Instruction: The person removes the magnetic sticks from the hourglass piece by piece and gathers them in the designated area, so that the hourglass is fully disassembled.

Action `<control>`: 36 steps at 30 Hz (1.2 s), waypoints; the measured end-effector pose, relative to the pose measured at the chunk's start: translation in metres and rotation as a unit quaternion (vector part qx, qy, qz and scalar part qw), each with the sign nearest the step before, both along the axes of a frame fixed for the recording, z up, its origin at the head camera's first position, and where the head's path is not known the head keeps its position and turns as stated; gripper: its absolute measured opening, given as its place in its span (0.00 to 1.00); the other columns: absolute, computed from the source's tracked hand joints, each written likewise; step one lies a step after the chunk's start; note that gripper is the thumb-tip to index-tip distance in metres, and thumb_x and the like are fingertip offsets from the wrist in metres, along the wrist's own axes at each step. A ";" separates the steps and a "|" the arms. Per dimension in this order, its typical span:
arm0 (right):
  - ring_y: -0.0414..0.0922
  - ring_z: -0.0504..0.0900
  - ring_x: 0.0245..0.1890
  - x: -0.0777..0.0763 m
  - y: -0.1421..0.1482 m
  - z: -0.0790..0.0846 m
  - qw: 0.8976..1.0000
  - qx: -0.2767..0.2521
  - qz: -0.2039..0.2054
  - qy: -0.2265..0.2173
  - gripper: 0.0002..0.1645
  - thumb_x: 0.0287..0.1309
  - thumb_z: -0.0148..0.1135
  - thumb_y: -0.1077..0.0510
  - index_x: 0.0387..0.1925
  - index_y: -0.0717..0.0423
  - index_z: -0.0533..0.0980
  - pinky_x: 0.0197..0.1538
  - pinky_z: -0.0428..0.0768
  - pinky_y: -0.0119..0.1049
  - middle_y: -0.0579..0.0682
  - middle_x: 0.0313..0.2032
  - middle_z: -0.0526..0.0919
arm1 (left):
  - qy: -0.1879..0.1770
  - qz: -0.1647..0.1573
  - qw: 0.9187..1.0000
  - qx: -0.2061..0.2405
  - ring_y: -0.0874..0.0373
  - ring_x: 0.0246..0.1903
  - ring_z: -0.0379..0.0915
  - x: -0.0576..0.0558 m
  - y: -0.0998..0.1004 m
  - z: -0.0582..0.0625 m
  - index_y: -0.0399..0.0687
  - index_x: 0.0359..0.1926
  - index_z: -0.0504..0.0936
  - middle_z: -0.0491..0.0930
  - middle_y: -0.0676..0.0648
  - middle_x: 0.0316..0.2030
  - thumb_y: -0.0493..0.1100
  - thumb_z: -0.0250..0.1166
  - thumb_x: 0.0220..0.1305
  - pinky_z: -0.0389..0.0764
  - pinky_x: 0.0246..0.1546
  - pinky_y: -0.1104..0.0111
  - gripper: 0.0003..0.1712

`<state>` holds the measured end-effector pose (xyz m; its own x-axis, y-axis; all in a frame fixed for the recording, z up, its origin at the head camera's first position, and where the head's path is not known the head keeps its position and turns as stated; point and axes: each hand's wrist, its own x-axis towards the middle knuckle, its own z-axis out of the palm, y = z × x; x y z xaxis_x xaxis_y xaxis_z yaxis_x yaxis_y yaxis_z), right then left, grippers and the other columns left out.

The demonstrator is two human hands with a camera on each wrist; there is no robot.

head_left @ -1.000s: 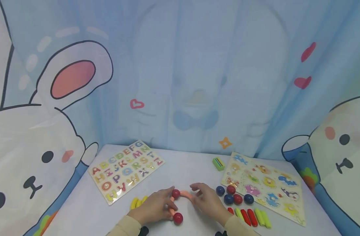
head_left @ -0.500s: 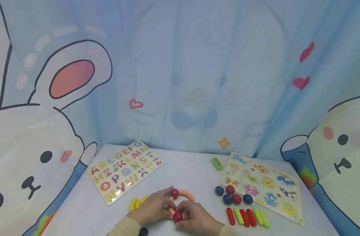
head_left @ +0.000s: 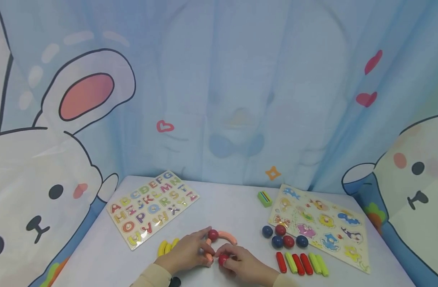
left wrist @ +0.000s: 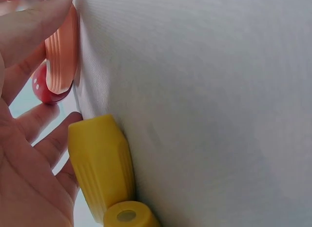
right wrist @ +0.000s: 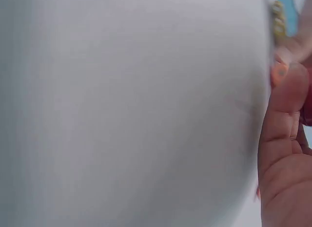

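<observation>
My left hand (head_left: 189,251) pinches a curved orange stick (head_left: 209,257) between thumb and fingers, low over the white table. A red ball (head_left: 213,234) sits at the far end of that stick, and a second curved orange stick (head_left: 227,236) runs from the ball to the right. With thumb and fingers, my right hand (head_left: 249,265) grips another red ball (head_left: 223,260), a small gap from the near end of the held stick. In the right wrist view that stick's end (right wrist: 280,74) shows a hole beside my thumb. Yellow sticks (left wrist: 100,161) lie right beside my left hand.
Right of my hands lie blue balls (head_left: 277,241) and red balls (head_left: 288,241), with red sticks (head_left: 281,262) and light green sticks (head_left: 315,263) in front. An alphabet board (head_left: 152,207), an animal puzzle board (head_left: 323,227) and a small green block (head_left: 264,199) lie farther back.
My right hand came from beside the second orange stick to the near red ball, took hold of it and drew it slightly right, off the stick's end. The left hand stayed in place.
</observation>
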<state>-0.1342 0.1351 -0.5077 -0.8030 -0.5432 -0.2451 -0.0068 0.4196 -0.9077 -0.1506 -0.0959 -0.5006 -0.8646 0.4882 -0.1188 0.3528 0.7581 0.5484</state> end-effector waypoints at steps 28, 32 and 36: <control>0.52 0.76 0.44 -0.015 0.235 0.019 0.931 0.199 -0.299 0.064 0.49 0.49 0.74 0.36 0.63 0.64 0.70 0.42 0.82 0.41 0.61 0.51 0.79 | 0.010 -0.012 1.000 0.004 0.48 0.69 0.60 0.001 -0.002 -0.003 0.76 0.38 0.88 0.61 0.55 0.73 0.54 0.78 0.48 0.64 0.66 0.50 0.14; 0.53 0.75 0.45 -0.019 0.246 0.010 0.931 0.199 -0.303 0.041 0.53 0.45 0.75 0.34 0.63 0.64 0.70 0.41 0.82 0.43 0.61 0.49 0.79 | 0.007 -0.010 1.000 0.003 0.49 0.70 0.60 0.000 -0.002 -0.005 0.77 0.38 0.88 0.60 0.56 0.73 0.54 0.78 0.48 0.64 0.66 0.51 0.14; 0.52 0.75 0.43 -0.022 0.248 0.002 0.933 0.196 -0.301 0.031 0.52 0.43 0.77 0.36 0.61 0.66 0.72 0.40 0.82 0.40 0.58 0.46 0.79 | 0.010 -0.010 1.000 0.006 0.50 0.70 0.60 0.000 -0.002 -0.005 0.76 0.38 0.88 0.61 0.56 0.73 0.54 0.78 0.49 0.64 0.66 0.51 0.14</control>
